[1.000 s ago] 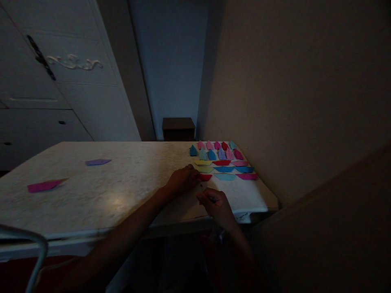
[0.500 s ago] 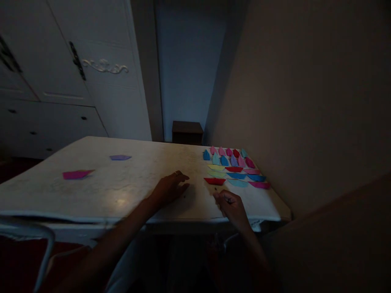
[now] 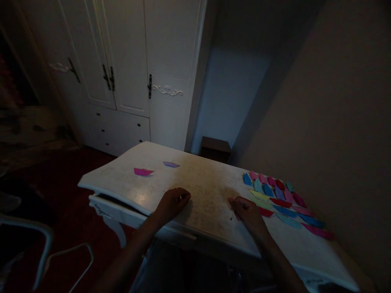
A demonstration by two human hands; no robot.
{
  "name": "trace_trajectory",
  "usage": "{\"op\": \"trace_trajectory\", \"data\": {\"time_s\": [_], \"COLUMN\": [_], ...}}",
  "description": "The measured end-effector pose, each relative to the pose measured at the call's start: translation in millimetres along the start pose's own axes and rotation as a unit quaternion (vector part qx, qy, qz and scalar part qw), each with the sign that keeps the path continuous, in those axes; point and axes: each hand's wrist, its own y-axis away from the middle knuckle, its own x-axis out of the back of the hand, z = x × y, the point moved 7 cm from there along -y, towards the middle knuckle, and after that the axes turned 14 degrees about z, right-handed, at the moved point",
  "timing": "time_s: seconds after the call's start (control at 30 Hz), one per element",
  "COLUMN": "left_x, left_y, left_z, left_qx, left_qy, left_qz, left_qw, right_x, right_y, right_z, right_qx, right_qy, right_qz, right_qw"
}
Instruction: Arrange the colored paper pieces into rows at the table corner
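Note:
My left hand [image 3: 172, 204] hovers at the front of the white table [image 3: 159, 191], its fingers curled in and the thumb against them. To its right, my right hand [image 3: 248, 212] has its thumb and fingertips pinched together. Whether either hand holds something small cannot be seen in the dim light. A red paper boat [image 3: 265, 212] lies right behind my right hand, partly covered by it. A tiny dark speck [image 3: 231, 219] shows beside that hand. Further left lie a pink paper boat [image 3: 143, 172] and a lilac paper boat [image 3: 171, 164].
Several coloured paper boats, such as a blue one [image 3: 285, 211] and a yellow one [image 3: 259, 194], stand in rows at the table's right end by the wall [image 3: 330, 122]. Behind are a white wardrobe [image 3: 171, 118] and a brown cabinet [image 3: 215, 148]. A metal chair frame [image 3: 45, 236] stands at left.
The view has swung left, showing more wardrobe and floor. My left fingers, spread before, have closed. My right hand stays pinched and is now further left of the rows, partly over the red boat.

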Motion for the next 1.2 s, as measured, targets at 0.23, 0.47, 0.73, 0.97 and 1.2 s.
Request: {"op": "trace_trajectory", "data": {"time_s": [0.23,0.47,0.73,0.97,1.2], "left_x": [11,23,24,22,13], "left_y": [6,5,1,2,5], "left_z": [-7,-25,-30,-29,-10], "left_qx": [0.04,0.131,0.161,0.172,0.161], "left_qy": [0.081,0.154,0.178,0.159,0.099], "left_qz": [0.062,0.132,0.152,0.139,0.089], "left_qw": [0.994,0.97,0.959,0.962,0.978], "right_x": [-133,-242,-259,-214,-134], "right_y": [-61,-99,-99,-80,-44], "right_z": [-82,-107,-103,-98,-75], "right_qx": [0.17,0.24,0.25,0.309,0.328], "right_qy": [0.025,0.225,0.28,0.287,0.234], "right_qz": [-0.085,-0.133,-0.15,-0.12,-0.102], "right_qw": [0.981,0.935,0.915,0.898,0.909]}}
